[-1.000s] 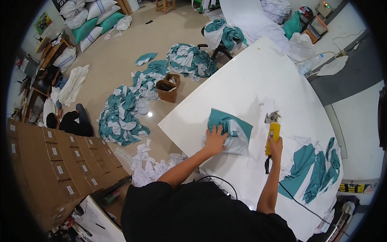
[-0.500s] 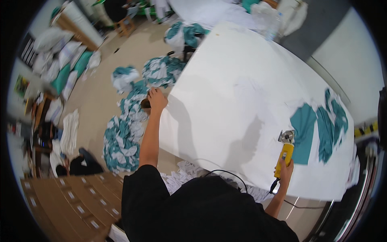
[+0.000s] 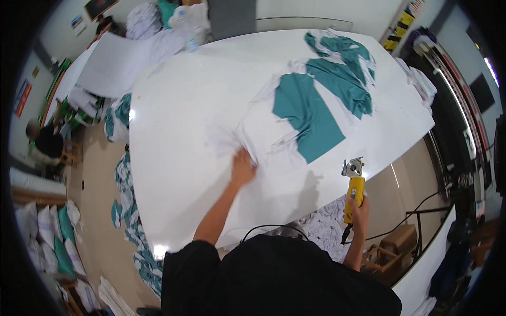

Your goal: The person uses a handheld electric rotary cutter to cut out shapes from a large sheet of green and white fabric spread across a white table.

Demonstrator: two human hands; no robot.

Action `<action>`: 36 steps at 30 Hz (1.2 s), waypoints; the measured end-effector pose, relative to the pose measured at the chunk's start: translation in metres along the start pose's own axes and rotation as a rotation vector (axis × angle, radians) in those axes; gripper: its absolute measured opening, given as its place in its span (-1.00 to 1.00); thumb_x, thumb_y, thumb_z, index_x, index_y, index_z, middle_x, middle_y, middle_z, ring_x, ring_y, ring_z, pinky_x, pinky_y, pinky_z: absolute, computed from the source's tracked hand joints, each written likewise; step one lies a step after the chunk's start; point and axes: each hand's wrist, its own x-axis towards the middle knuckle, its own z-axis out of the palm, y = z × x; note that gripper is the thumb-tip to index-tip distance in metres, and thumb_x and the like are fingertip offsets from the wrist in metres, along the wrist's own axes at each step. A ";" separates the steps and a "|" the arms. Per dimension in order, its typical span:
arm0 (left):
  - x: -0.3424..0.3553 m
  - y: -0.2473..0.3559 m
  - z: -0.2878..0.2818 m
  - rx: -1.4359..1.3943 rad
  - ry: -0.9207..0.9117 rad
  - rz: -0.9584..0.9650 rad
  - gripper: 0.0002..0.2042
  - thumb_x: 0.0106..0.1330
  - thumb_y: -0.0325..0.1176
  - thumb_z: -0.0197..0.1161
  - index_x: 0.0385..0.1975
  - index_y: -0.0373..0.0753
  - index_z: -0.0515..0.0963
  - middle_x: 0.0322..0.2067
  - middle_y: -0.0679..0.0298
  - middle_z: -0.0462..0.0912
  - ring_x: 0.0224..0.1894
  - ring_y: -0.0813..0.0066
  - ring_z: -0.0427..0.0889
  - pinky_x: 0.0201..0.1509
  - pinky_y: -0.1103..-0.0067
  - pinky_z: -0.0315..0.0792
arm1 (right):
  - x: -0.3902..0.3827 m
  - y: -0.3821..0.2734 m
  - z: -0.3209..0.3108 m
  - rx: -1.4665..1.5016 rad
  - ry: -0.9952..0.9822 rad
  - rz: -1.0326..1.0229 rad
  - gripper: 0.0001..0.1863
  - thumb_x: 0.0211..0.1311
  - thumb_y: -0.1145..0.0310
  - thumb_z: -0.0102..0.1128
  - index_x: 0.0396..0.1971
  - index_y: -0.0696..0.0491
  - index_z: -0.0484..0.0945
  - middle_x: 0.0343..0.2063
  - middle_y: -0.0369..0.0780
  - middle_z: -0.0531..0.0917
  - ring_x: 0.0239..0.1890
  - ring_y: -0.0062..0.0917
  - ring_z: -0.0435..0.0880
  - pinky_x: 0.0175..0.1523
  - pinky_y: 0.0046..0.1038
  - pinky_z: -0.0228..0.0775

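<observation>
My left hand (image 3: 243, 167) is closed on a thin white piece (image 3: 232, 138) over the white tabletop (image 3: 190, 105); the piece is blurred, so paper or cloth I cannot tell. My right hand (image 3: 359, 209) grips a yellow electric cutter (image 3: 353, 192), its round blade raised near the table's right edge and its black cord hanging from the lower end. Crumpled teal cut pieces (image 3: 308, 116), mixed with white ones, lie farther back on the table, ahead and to the right of my hands.
Teal and white cloth heaps (image 3: 124, 179) lie left of the table. A bottle (image 3: 185, 26) stands at the back edge. A seated person (image 3: 47, 137) is at far left, near stacked sacks (image 3: 58, 237). A long machine (image 3: 453, 100) and cardboard boxes (image 3: 395, 239) are at right.
The teal square left the tabletop as my left hand reached past the left edge; that hand is now back over the table on a white piece. The view has turned right; the cutter stays held.
</observation>
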 end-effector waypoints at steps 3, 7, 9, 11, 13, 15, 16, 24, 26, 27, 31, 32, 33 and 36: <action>-0.056 0.129 0.029 -0.381 -0.446 0.389 -0.23 0.34 -0.08 0.27 0.43 -0.44 0.21 0.48 -0.21 0.15 0.53 -0.21 0.10 0.59 0.07 -0.04 | 0.010 0.010 -0.041 -0.027 0.139 0.084 -0.57 0.26 0.28 0.30 -0.01 0.22 0.42 -0.37 -0.16 0.61 -0.55 -0.49 0.65 -0.51 -0.42 0.55; -0.022 0.239 0.012 -0.585 -0.770 0.509 -0.39 0.38 -0.09 0.28 0.32 -0.35 0.39 0.35 -0.09 0.42 0.40 -0.05 0.38 0.51 0.28 0.19 | 0.058 0.030 -0.086 0.036 0.193 0.099 -0.56 0.26 0.27 0.31 0.00 0.22 0.42 -0.36 -0.16 0.61 -0.54 -0.50 0.65 -0.47 -0.41 0.56; 0.012 0.270 0.012 -0.663 -0.705 0.438 -0.44 0.39 -0.11 0.28 0.27 -0.33 0.43 0.30 -0.05 0.49 0.35 -0.01 0.46 0.46 0.34 0.28 | 0.086 0.036 -0.102 -0.008 0.236 0.033 -0.55 0.26 0.26 0.31 0.00 0.22 0.42 -0.36 -0.15 0.61 -0.51 -0.50 0.65 -0.43 -0.42 0.56; 0.055 0.264 0.038 -0.407 -0.156 0.233 -0.45 0.35 -0.19 0.32 0.26 -0.36 0.43 0.30 -0.09 0.45 0.37 -0.09 0.39 0.44 0.16 0.25 | 0.112 0.038 -0.110 -0.001 0.211 0.032 -0.55 0.26 0.26 0.31 0.01 0.22 0.43 -0.35 -0.15 0.61 -0.47 -0.50 0.65 -0.39 -0.43 0.55; 0.074 0.256 0.048 0.006 0.042 0.150 -0.45 0.30 -0.21 0.32 0.24 -0.35 0.43 0.34 -0.11 0.33 0.39 -0.16 0.27 0.43 0.03 0.20 | 0.136 0.036 -0.121 0.056 0.155 0.096 -0.54 0.25 0.25 0.32 0.02 0.22 0.44 -0.34 -0.15 0.61 -0.43 -0.50 0.66 -0.36 -0.43 0.54; 0.070 0.254 0.051 0.055 0.007 0.104 -0.44 0.27 -0.21 0.32 0.24 -0.33 0.42 0.31 -0.12 0.33 0.36 -0.17 0.28 0.39 0.02 0.21 | 0.159 0.026 -0.122 0.014 0.172 0.080 -0.53 0.24 0.25 0.32 0.03 0.22 0.45 -0.33 -0.12 0.63 -0.41 -0.45 0.67 -0.31 -0.38 0.56; 0.062 0.259 0.042 0.023 -0.059 0.140 -0.43 0.26 -0.22 0.33 0.24 -0.33 0.42 0.27 -0.12 0.36 0.32 -0.16 0.32 0.36 0.03 0.23 | 0.167 0.024 -0.121 -0.007 0.186 0.078 -0.52 0.23 0.25 0.33 0.03 0.22 0.45 -0.32 -0.11 0.64 -0.39 -0.42 0.67 -0.29 -0.36 0.56; 0.214 0.199 0.045 -0.063 0.330 0.029 -0.43 0.39 -0.23 0.21 0.29 -0.45 0.32 0.23 -0.26 0.37 0.22 -0.28 0.41 0.29 0.01 0.32 | 0.236 0.015 -0.109 -0.371 0.026 -0.002 -0.37 0.18 0.20 0.37 0.16 0.23 0.42 -0.28 0.14 0.71 -0.24 -0.06 0.77 -0.13 -0.16 0.56; 0.276 0.162 0.045 -0.004 0.345 -0.047 -0.39 0.48 -0.12 0.10 0.41 -0.38 0.25 0.40 -0.21 0.24 0.41 -0.24 0.24 0.45 -0.03 0.16 | 0.247 0.007 -0.099 -0.399 -0.052 0.000 -0.35 0.17 0.20 0.37 0.18 0.22 0.40 -0.30 0.14 0.71 -0.26 -0.04 0.77 -0.12 -0.15 0.56; 0.298 0.144 0.043 0.033 0.295 -0.125 -0.37 0.53 -0.04 0.03 0.47 -0.32 0.21 0.48 -0.14 0.16 0.51 -0.18 0.14 0.52 -0.05 0.06 | 0.251 0.004 -0.094 -0.434 -0.074 0.025 -0.34 0.17 0.21 0.36 0.20 0.22 0.38 -0.30 0.14 0.71 -0.27 -0.04 0.77 -0.12 -0.14 0.56; 0.326 0.061 0.027 0.372 0.080 -0.395 -0.33 0.58 0.14 -0.22 0.54 -0.17 0.14 0.57 0.15 0.06 0.62 0.14 -0.05 0.52 -0.27 -0.29 | 0.262 0.002 -0.084 -0.427 -0.109 0.043 -0.31 0.18 0.22 0.36 0.24 0.24 0.33 -0.24 0.17 0.71 -0.20 -0.03 0.77 -0.07 -0.16 0.57; 0.320 0.027 0.019 0.372 0.125 -0.455 -0.34 0.59 0.12 -0.22 0.54 -0.17 0.14 0.57 0.15 0.07 0.61 0.08 -0.05 0.49 -0.33 -0.30 | 0.269 -0.001 -0.081 -0.415 -0.128 0.025 -0.31 0.18 0.23 0.36 0.24 0.24 0.33 -0.22 0.17 0.71 -0.18 -0.03 0.77 -0.05 -0.17 0.56; 0.314 0.005 0.011 0.430 0.114 -0.547 -0.33 0.59 0.14 -0.21 0.55 -0.16 0.12 0.58 0.17 0.05 0.62 0.00 -0.10 0.48 -0.33 -0.30 | 0.273 -0.002 -0.079 -0.411 -0.140 0.015 -0.31 0.19 0.24 0.35 0.24 0.25 0.32 -0.21 0.17 0.71 -0.16 -0.03 0.77 -0.04 -0.18 0.56; 0.280 -0.047 -0.022 0.603 0.007 -0.767 -0.33 0.57 0.04 -0.13 0.55 -0.23 0.09 0.58 0.09 0.00 0.62 -0.08 -0.15 0.47 -0.35 -0.28 | 0.286 -0.001 -0.067 -0.338 -0.204 0.020 -0.33 0.20 0.27 0.34 0.24 0.27 0.32 -0.18 0.16 0.71 -0.13 -0.04 0.77 0.00 -0.20 0.56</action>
